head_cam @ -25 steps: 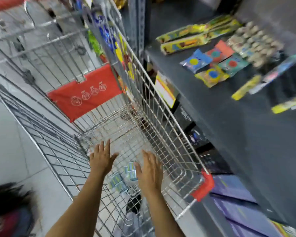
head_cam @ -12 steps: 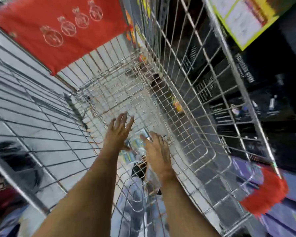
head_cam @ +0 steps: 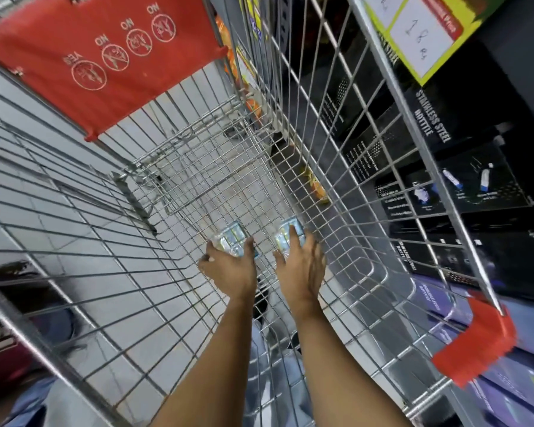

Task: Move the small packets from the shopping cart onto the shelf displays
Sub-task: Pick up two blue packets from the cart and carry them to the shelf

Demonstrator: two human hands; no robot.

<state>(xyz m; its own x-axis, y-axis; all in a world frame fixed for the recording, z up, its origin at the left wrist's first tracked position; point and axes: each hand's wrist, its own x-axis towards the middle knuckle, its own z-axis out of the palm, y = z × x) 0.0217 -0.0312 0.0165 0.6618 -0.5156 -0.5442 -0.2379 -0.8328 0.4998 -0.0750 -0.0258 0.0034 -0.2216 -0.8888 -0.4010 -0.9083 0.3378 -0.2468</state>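
Left grip: left hand [head_cam: 228,269] curled around a small packet [head_cam: 230,238].
Right grip: right hand [head_cam: 302,266] pressed on another packet [head_cam: 287,234]; grasp unclear.
Packets: on the cart floor [head_cam: 204,180], under both hands.

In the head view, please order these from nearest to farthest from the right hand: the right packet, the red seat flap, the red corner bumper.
1. Right packet: under the right hand's fingers, on the cart floor.
2. Red corner bumper: on the cart rim, lower right.
3. Red seat flap: far end of the cart, upper left.
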